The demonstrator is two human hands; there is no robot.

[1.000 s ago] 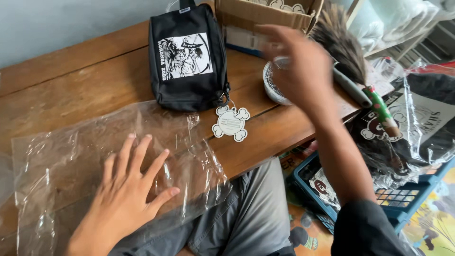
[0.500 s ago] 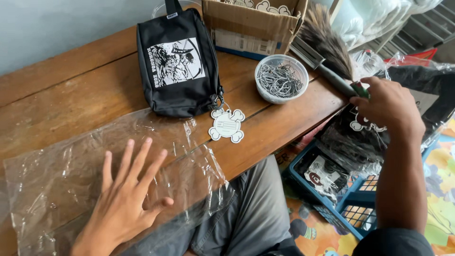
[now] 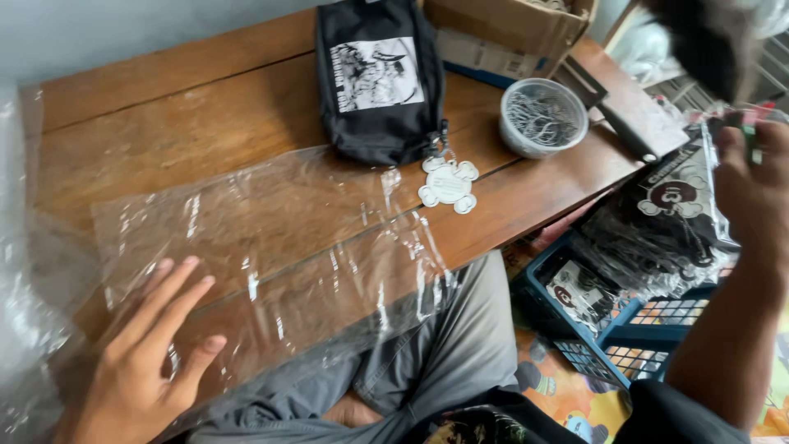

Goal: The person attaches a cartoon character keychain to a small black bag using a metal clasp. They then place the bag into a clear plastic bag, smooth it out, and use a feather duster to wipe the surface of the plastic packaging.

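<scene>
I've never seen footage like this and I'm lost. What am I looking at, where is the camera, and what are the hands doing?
There is no machine here: a person works with bare hands, filmed by a camera on their head looking down. The left hand lies spread on a clear plastic bag flat on a wooden table. The right hand is off to the side, gripping a thin green-handled thing, too blurred to name. On the table also stand a black pouch with a white tag, a round tub of small metal chains and a cardboard box. Beside the table, a blue crate holds bagged items.
</scene>
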